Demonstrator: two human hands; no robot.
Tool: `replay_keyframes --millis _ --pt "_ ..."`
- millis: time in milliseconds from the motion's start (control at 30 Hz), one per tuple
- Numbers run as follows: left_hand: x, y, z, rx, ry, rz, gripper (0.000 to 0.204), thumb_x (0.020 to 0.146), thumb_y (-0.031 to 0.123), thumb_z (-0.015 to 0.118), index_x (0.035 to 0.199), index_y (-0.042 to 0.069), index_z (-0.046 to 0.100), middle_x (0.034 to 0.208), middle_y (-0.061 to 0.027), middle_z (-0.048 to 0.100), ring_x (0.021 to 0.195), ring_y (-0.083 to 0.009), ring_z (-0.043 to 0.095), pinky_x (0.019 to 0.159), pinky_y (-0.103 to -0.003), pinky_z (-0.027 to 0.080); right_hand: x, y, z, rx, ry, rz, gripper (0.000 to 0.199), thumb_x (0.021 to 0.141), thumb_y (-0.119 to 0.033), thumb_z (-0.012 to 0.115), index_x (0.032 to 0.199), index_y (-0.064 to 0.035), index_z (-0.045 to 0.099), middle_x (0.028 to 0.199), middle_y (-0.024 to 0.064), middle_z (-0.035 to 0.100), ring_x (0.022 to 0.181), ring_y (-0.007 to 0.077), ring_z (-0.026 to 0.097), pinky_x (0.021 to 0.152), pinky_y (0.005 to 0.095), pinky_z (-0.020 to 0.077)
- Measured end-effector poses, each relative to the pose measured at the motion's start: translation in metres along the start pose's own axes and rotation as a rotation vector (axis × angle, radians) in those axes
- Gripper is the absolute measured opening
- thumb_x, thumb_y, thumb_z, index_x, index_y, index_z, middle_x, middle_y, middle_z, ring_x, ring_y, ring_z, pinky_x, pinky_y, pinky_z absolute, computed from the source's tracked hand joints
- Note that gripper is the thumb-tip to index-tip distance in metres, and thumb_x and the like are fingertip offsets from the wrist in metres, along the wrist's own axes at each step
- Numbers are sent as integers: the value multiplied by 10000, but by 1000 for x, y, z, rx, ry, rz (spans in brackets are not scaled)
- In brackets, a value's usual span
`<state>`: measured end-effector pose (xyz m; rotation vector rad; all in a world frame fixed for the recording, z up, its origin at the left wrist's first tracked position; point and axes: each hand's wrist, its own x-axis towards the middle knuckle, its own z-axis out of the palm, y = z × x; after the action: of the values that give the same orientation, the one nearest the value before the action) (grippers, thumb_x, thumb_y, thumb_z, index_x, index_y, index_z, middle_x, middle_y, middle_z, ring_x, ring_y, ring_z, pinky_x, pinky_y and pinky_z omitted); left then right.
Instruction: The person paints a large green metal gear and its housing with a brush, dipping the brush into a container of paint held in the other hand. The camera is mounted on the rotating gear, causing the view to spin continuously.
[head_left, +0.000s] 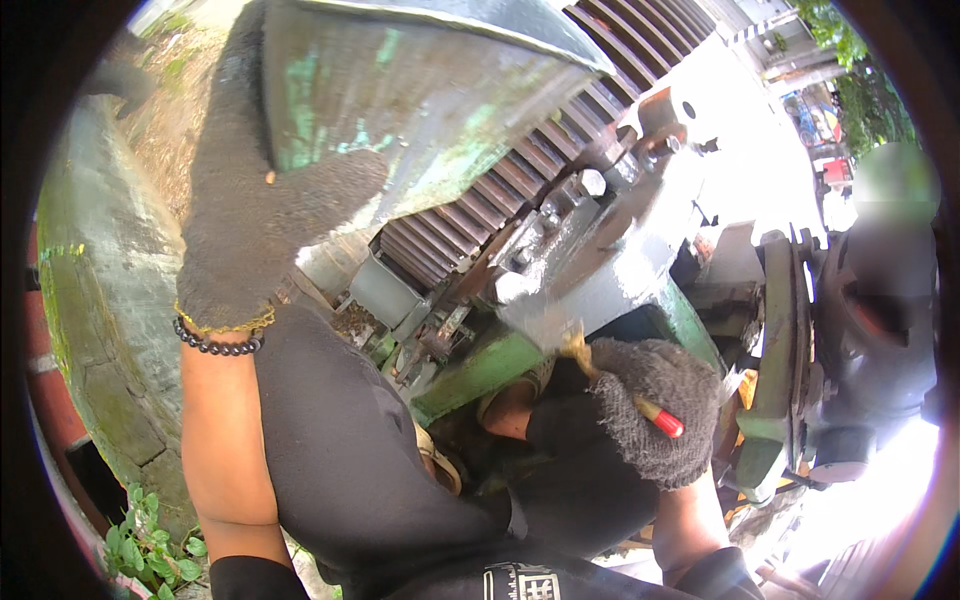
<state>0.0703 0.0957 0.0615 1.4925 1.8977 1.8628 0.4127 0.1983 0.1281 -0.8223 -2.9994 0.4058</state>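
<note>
My left hand (262,215), in a dark knitted glove with a bead bracelet at the wrist, grips the edge of a grey-green metal guard (400,90) over a big gear. My right hand (655,410), also gloved, is shut on a paintbrush with a red-tipped handle (662,420). Its bristles (575,345) touch a grey-painted metal block (590,270) of the machine. The large toothed gear (560,140) runs behind the guard.
A green machine frame (480,370) sits below the block. To the right stand a dark grey flywheel and housing (860,320). A mossy concrete wall (110,300) curves on the left, with weeds (150,545) at its foot. A blurred person (890,185) stands at far right.
</note>
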Motion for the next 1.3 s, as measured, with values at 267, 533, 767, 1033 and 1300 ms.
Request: replay_keyframes --millis 267,533,767,1033,1300 --pt "-1 12 -3 52 -10 -214 953 762 189 934 1575 29 464 1426 -143 621 1242 -236 656 1025 -366 565 -8 8 18 200 119 -62 332 870 -289 765 1150 -111 779 921 118 728 852 362 700 763 508 544" --pt "-6 5 -13 172 26 -232 993 771 154 912 1605 39 385 1406 -131 616 1249 -230 638 1023 -380 576 -4 13 30 295 127 -43 319 881 -284 747 1138 -96 767 918 140 719 835 373 699 751 483 549" --pt "1 21 -3 122 2 -315 1042 747 161 926 1619 36 369 1447 -138 588 1294 -245 610 1081 -400 538 -4 27 41 407 273 -132 305 884 -275 739 1121 -85 762 906 154 708 837 388 689 742 479 540" --pt "1 9 10 164 18 -166 1200 727 278 957 1682 43 268 1562 -159 481 1436 -284 491 1185 -438 452 -3 30 39 491 220 -102 223 898 -219 718 1044 -59 772 838 161 701 789 393 697 720 477 551" --pt "-5 -8 5 40 73 -207 1229 711 277 966 1683 47 251 1582 -162 460 1438 -289 483 1201 -443 432 -5 30 31 657 472 115 210 952 -180 704 1055 -27 804 876 157 750 808 325 732 769 422 571"
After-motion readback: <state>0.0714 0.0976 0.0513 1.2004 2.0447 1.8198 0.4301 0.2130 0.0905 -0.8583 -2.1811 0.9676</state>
